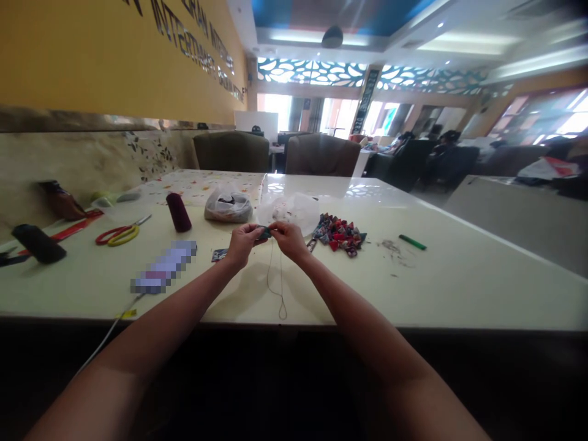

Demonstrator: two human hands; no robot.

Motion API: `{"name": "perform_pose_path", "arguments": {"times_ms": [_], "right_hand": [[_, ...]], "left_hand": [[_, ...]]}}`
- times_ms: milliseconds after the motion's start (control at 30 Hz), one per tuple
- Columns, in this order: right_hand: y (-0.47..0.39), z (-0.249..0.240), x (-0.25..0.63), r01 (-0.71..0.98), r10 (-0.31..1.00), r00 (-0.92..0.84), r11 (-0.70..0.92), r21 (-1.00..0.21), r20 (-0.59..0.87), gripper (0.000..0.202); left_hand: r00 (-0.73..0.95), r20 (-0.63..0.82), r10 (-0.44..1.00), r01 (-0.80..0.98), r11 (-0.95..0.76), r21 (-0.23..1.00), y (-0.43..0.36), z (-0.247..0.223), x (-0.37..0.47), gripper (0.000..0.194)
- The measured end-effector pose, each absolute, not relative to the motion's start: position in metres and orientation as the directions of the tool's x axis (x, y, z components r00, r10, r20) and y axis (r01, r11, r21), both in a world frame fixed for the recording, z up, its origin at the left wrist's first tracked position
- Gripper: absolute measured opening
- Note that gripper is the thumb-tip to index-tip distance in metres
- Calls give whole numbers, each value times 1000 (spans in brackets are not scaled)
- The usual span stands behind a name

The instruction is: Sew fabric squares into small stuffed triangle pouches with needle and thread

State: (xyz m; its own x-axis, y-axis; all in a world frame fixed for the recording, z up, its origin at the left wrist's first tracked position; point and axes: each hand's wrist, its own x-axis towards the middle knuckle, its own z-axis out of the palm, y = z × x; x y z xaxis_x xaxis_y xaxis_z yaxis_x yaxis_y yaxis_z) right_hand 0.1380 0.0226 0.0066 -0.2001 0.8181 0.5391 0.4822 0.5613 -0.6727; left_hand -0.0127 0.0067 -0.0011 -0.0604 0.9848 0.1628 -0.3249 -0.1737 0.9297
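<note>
Left hand point(244, 244) and right hand point(289, 239) pinch small dark-green fabric piece point(265, 233); thin looped dark thread point(282, 278) trails below, against glossy cream worktop point(450, 278).

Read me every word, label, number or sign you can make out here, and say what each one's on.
"INTERT": dark letters on the yellow wall; the rest of that line is too blurred.
Other letters on that wall: too blurred.
Dark pillar: light characters, too blurred to read.
Pixelated device: unreadable.
Held dark-green piece: no readable text.
</note>
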Motion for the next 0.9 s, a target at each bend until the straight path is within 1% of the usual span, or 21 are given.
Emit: {"name": "perform_pose_path", "arguments": {"times_ms": [233, 433, 900], "right_hand": [[43, -8, 142, 452, 823, -216, 562, -693, 526, 16], [48, -32, 143, 373, 840, -217, 543, -753, 498, 16], [38, -31, 147, 351, 837, -224, 547, -760, 499, 13]], "left_hand": [[-91, 152, 984, -332, -174, 927, 23, -17, -8, 37], [-80, 118, 990, -281, -136, 950, 28, -31, -9, 39], [-62, 112, 992, -235, -123, 964, 23, -33, -12, 35]]}}
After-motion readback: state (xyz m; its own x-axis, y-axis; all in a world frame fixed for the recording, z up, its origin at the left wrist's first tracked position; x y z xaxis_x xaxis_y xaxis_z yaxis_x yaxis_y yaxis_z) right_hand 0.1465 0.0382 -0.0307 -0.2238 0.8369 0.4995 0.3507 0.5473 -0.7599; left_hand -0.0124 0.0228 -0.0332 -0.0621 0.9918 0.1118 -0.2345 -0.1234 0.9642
